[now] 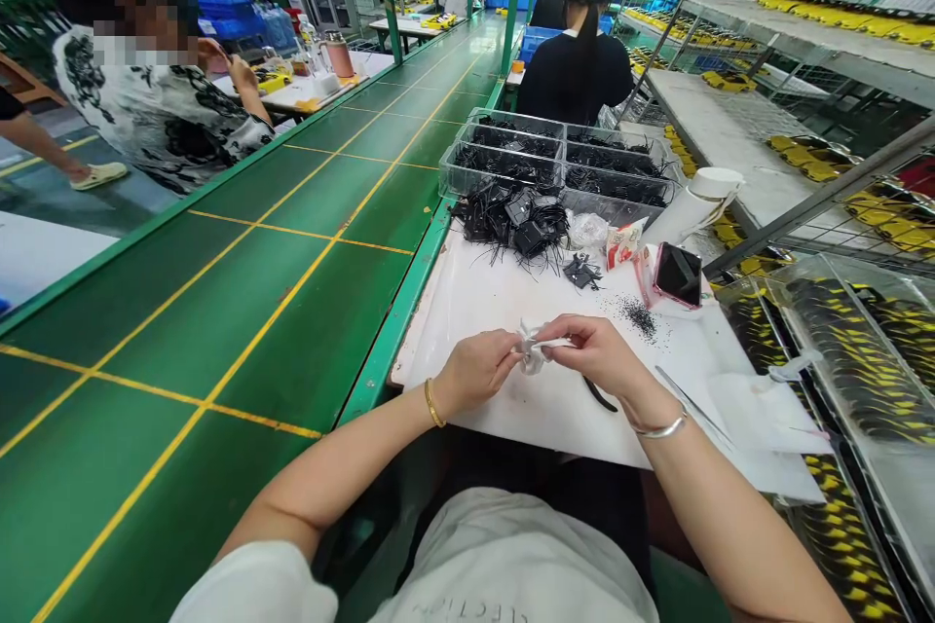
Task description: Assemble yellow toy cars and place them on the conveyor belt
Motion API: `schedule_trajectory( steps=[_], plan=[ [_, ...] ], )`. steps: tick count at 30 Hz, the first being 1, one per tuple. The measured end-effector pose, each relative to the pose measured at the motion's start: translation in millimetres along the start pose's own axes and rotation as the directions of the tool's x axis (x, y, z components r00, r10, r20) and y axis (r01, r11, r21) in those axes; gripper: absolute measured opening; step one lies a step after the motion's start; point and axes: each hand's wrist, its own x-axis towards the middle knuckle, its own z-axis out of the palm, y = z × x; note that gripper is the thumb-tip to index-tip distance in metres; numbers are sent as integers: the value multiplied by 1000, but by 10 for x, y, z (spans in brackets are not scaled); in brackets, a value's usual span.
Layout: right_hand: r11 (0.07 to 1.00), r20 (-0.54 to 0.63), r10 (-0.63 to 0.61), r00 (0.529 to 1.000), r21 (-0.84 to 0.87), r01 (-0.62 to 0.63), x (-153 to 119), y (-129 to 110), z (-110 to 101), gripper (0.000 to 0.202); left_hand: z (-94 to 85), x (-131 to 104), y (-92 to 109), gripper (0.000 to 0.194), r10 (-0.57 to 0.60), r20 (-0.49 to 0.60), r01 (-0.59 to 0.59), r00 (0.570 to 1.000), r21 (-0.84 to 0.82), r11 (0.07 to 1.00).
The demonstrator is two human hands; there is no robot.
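I see the left hand (478, 372) and right hand (595, 350) pinching a crumpled, thin white tissue-like piece (533, 352) above the white, flat table (467, 297); it looks light, soft, easily torn, best held by opposite edges

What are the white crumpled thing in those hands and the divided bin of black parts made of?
White crumpled thing: matte, probably tissue or thin cloth, judging by its soft folds; I cannot tell which.
Divided bin: likely clear, glossy plastic, since black parts show through its shiny walls.
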Motion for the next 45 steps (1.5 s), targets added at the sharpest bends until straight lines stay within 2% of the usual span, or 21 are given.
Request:
schedule_trajectory(
  steps=[2, 3, 4, 6, 8, 9, 10, 12, 14, 15, 18, 20, 21, 24, 26, 30, 34, 37, 39, 43, 45],
  plan=[
    [1000, 17, 22, 1000, 14, -22, -28, 21, -11, 19, -33, 9, 42, 33, -55, 122, 81, 991, -221, 972],
    [999, 33, 27, 999, 24, -28, -48, 25, -20, 19, -43, 13, 60, 33, -82, 209, 154, 974, -359, 920],
    [999, 52, 25, 998, 36, -27, -73, 21, -32, 19, -47, 14, 73, 34, -100, 307, 248, 946, -494, 833],
    [998, 97, -2, 995, 67, -4, -130, -11, -58, 18, -29, 6, 88, 37, -78, 499, 449, 863, -687, 572],
    [994, 161, -36, 986, 105, 19, -188, -71, -81, 21, 16, -14, 92, 40, 22, 621, 588, 783, -751, 300],
    [992, 196, -43, 980, 125, 19, -213, -105, -88, 24, 41, -26, 94, 41, 84, 649, 626, 756, -755, 196],
    [990, 227, -43, 973, 141, 11, -233, -135, -94, 26, 64, -38, 98, 43, 138, 661, 651, 737, -750, 119],
    [988, 264, -42, 964, 153, 1, -260, -172, -100, 28, 92, -54, 120, 45, 184, 667, 672, 722, -740, 45],
    [989, 247, -53, 967, 145, 17, -268, -164, -106, 29, 89, -54, 160, 44, 128, 668, 665, 733, -744, 65],
    [990, 224, -65, 973, 134, 36, -268, -145, -110, 28, 78, -49, 185, 43, 68, 654, 647, 753, -756, 103],
    [990, 128, -115, 985, 101, 102, -273, -74, -117, 24, 48, -28, 249, 41, -126, 530, 542, 838, -789, 289],
    [987, 95, -144, 985, 91, 136, -292, -51, -115, 22, 47, -20, 263, 40, -157, 474, 496, 866, -782, 377],
    [985, 90, -156, 984, 89, 148, -306, -50, -113, 22, 53, -19, 258, 40, -136, 479, 491, 867, -778, 392],
    [986, 115, -166, 979, 31, 164, -339, -57, -123, 22, 73, -25, 207, 45, -6, 528, 496, 850, -795, 348],
    [985, 106, -152, 983, -60, 159, -331, -33, -163, 21, 72, -29, 168, 47, 49, 523, 484, 851, -817, 314],
    [961, -60, -183, 981, -220, 166, -214, 103, -302, 21, 32, -20, 145, 45, 42, 474, 436, 879, -838, 329],
    [945, -195, -276, 941, -232, 229, 22, 162, -362, 21, -4, 3, 171, 46, 8, 462, 438, 887, -847, 300],
    [928, -182, -347, 920, -209, 309, 308, 69, -251, 24, 11, 3, 190, 46, 32, 494, 474, 869, -848, 236],
    [905, -140, -400, 906, -221, 365, 554, -28, -80, 25, 52, -3, 193, 44, 109, 548, 521, 829, -829, 205],
    [833, 23, -477, 878, -304, 461, 1088, -155, 473, 27, 178, -9, 166, 15, 260, 642, 618, 722, -766, 176],
    [808, 132, -447, 885, -365, 462, 1322, -146, 804, 26, 235, -14, 157, 12, 331, 649, 636, 686, -755, 162]
  ],
)
